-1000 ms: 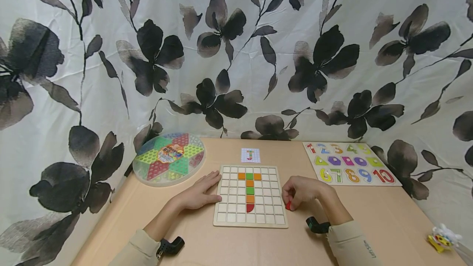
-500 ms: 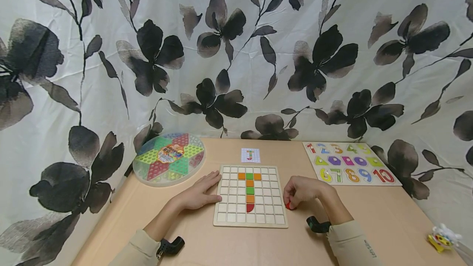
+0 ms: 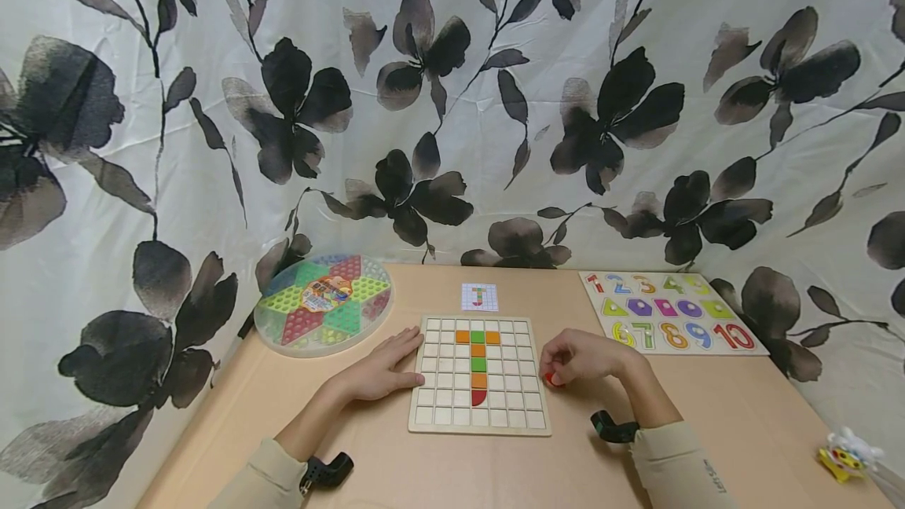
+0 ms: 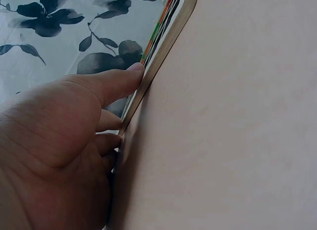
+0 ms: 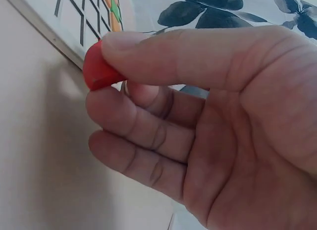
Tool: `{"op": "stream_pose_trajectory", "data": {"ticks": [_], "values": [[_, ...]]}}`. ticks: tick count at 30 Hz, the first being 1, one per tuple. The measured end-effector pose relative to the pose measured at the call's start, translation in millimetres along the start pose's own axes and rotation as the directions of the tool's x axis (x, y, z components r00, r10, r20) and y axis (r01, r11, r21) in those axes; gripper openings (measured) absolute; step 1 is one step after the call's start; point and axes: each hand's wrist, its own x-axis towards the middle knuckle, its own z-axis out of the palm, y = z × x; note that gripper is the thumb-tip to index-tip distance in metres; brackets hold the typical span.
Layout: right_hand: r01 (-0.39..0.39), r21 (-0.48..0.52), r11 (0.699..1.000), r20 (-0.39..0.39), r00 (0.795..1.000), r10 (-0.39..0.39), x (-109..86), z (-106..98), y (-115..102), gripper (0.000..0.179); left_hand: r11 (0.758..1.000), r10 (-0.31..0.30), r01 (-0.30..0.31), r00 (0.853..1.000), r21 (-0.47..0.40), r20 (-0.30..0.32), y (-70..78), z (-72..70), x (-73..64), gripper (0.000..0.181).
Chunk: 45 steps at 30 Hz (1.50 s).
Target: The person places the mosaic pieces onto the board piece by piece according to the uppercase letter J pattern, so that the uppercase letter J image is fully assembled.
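Note:
A white grid board [image 3: 447, 419] with a wooden rim lies in the middle of the table. Orange and green square tiles form a T on it, with a red curved tile [image 3: 478, 397] at the foot of the stem. My left hand [image 3: 382, 368] rests against the board's left edge, fingers extended; in the left wrist view the thumb [image 4: 119, 84] touches the rim. Just off the right edge, my right hand [image 3: 583, 356] pinches another red tile [image 5: 96, 69], rounded on one side, between thumb and fingers. The fingers partly cover that tile.
Behind the board lies a small pattern card [image 3: 479, 297]. A round Chinese checkers board [image 3: 297, 342] stands back left, a number puzzle board [image 3: 675, 316] back right. A small yellow-and-white toy [image 3: 844, 458] sits far right. A floral curtain [image 3: 523, 140] hangs behind.
My right hand has shifted slightly away from me beside the board's right edge, bringing the red tile with it. The left hand and the tiles on the board stay as they were.

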Motion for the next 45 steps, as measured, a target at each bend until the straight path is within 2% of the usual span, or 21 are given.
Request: {"op": "stream_pose_trajectory", "data": {"ticks": [10, 18, 32, 41, 45], "values": [[0.055, 0.039, 0.998, -0.010, 0.998, -0.055, 3.2, -0.2, -2.8, 0.009, 1.000, -0.009, 0.009, 1.000, -0.006, 0.002, 1.4, -0.2, -1.1, 0.085], [0.109, 0.036, 0.993, -0.076, 0.992, -0.106, 15.5, 6.2, -12.6, 0.011, 1.000, -0.001, 0.001, 1.000, -0.002, -0.003, 0.3, 0.2, -0.6, 0.085], [0.105, 0.010, 0.994, -0.166, 0.981, -0.102, 44.7, 24.9, -33.4, 0.008, 1.000, -0.004, 0.004, 1.000, -0.009, -0.004, 0.4, -0.1, -0.9, 0.085], [0.205, 0.074, 0.976, -0.186, 0.964, -0.189, 56.0, 36.4, -39.2, 0.009, 1.000, 0.020, -0.020, 1.000, -0.014, 0.001, 1.6, -1.7, -1.3, 0.084], [0.245, 0.051, 0.968, -0.204, 0.952, -0.230, 62.3, 41.6, -41.7, 0.008, 1.000, 0.026, -0.026, 1.000, -0.018, 0.004, 2.6, -2.2, -1.5, 0.083]]}}
